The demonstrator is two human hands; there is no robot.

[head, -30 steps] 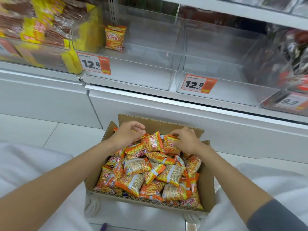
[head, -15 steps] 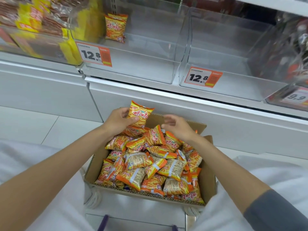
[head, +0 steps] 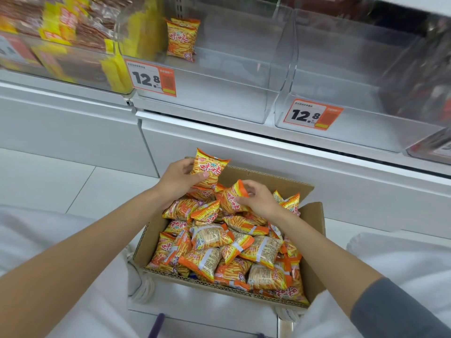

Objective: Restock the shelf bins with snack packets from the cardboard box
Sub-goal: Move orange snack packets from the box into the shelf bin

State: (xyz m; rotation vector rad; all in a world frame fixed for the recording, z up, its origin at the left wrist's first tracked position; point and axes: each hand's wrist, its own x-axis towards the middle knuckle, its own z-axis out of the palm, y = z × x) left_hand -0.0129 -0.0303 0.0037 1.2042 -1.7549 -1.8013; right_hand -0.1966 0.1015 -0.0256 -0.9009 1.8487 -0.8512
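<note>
An open cardboard box [head: 314, 242] on the floor holds several orange snack packets [head: 246, 250]. My left hand [head: 177, 181] grips one packet [head: 208, 169] upright above the box's far left corner. My right hand [head: 260, 200] pinches a second packet [head: 230, 197] at the top of the pile. Above, a clear shelf bin [head: 219, 76] holds two matching packets [head: 181, 39] at its back left. The clear bin [head: 353, 89] to its right has no packets in it.
A bin of yellow and brown packets [head: 61, 32] stands at the far left, and a bin of dark packets [head: 434, 98] at the far right. Orange price tags [head: 152, 78] read 12.8. A white shelf base [head: 292, 167] rises behind the box. White-clad knees flank it.
My left hand has lifted a packet out of the box. My right hand has taken hold of another packet on the pile. The view has tilted slightly upward.
</note>
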